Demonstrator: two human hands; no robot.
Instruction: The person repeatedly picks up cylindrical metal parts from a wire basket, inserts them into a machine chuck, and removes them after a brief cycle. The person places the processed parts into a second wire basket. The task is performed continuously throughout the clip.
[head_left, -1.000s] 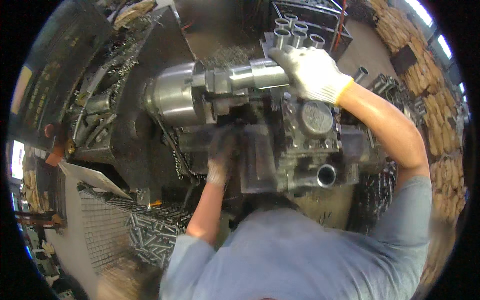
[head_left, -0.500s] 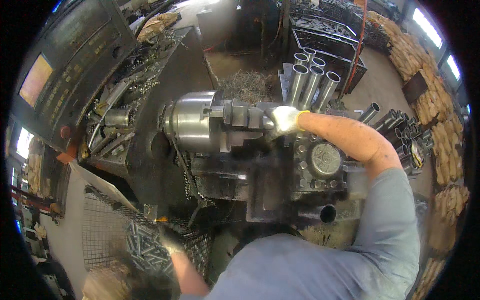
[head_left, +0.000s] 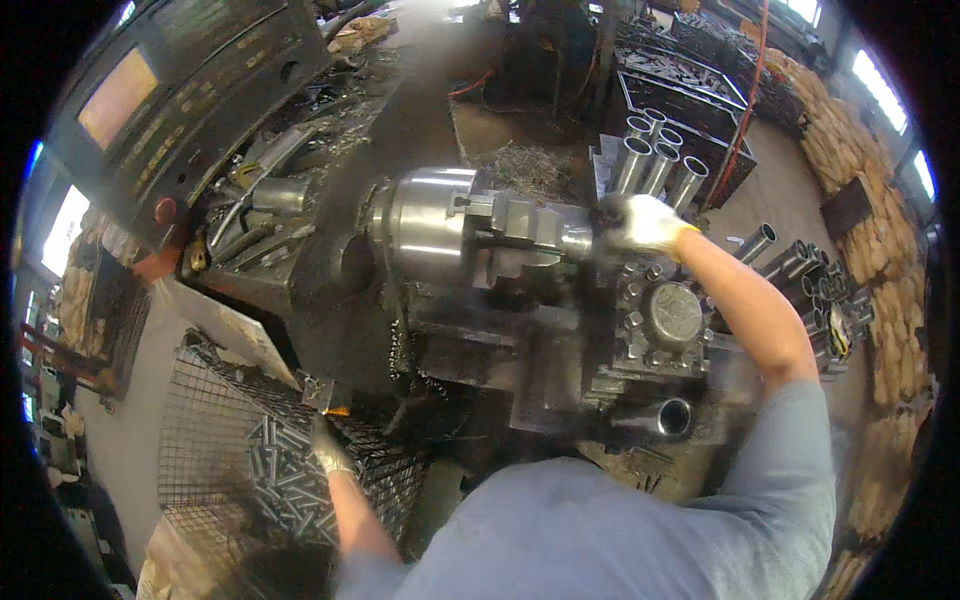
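Observation:
My right hand (head_left: 645, 222), in a pale work glove with dark fingertips, is just right of the lathe chuck (head_left: 430, 225). Its fingers look curled; whatever they hold, if anything, is hidden. Between the chuck's stepped jaws (head_left: 520, 222) sits a shiny round metal workpiece (head_left: 577, 238), its end facing this hand with a small gap. At lower left my gloved left hand (head_left: 330, 452) reaches to a small control box (head_left: 318, 392) with an orange spot, above the wire basket. Its fingers are dark and blurred, so their grip is unclear.
Several steel tubes (head_left: 660, 165) stand upright behind my right hand. A bolted tool post (head_left: 675, 315) is in front of it, with a tube (head_left: 655, 418) lying nearer me. The wire basket (head_left: 200, 430) holds many short metal pieces. More tubes (head_left: 800, 265) and stacked sacks (head_left: 890, 250) are at right.
My right hand has moved right, away from the workpiece's end, and its fingers look more curled. My left hand stays by the control box. The whole view has shifted.

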